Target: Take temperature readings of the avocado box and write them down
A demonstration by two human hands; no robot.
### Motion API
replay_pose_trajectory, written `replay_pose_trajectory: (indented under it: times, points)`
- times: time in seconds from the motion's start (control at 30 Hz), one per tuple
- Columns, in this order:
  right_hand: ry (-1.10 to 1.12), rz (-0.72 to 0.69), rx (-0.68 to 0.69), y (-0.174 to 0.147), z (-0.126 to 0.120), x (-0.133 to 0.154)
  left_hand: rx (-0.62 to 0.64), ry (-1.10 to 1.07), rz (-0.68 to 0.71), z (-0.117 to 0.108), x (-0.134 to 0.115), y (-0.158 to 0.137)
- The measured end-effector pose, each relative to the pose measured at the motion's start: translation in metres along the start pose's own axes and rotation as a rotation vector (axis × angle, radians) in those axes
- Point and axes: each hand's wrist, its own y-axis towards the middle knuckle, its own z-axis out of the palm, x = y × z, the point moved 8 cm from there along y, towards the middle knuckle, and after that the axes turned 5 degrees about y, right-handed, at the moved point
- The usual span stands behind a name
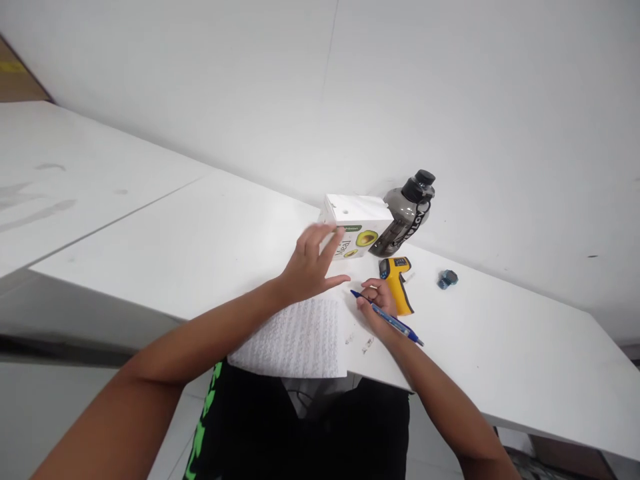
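My left hand, fingers spread, reaches in front of a white box with avocado pictures; whether the fingertips touch it I cannot tell. Between the fingers and thumb of my right hand is a blue pen, its tip pointing up and left. Below my left hand lies a sheet of paper covered in rows of writing, close to the table's front edge. Just behind my right hand a yellow and black infrared thermometer rests on its side, partly covered by that hand.
A dark translucent bottle with a black cap stands beside the box, near the wall. A small blue and black item lies farther right on the white table. Dark smudges mark the tabletop near the paper.
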Motion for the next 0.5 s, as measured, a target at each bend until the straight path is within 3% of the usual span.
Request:
replay_pose_trajectory:
  times: [0.07, 0.13, 0.23, 0.33, 0.5]
  points:
    - [0.066, 0.061, -0.008, 0.003, -0.001, -0.004, 0.227, -0.006, 0.067, 0.009, -0.009, -0.002]
    - [0.125, 0.161, 0.090, 0.006, 0.005, -0.008, 0.499, 0.006, 0.083, 0.024, -0.010, -0.008]
    - [0.196, 0.297, 0.256, 0.009, 0.016, -0.009, 0.815, 0.037, -0.018, 0.043, 0.002, -0.019]
    - [0.150, 0.320, 0.240, 0.011, 0.015, -0.005, 0.932, 0.008, -0.120, 0.050, 0.010, -0.023]
    - [-0.173, 0.176, 0.088, 0.009, 0.009, 0.012, 0.940, -0.069, -0.184, 0.048, 0.012, -0.020]
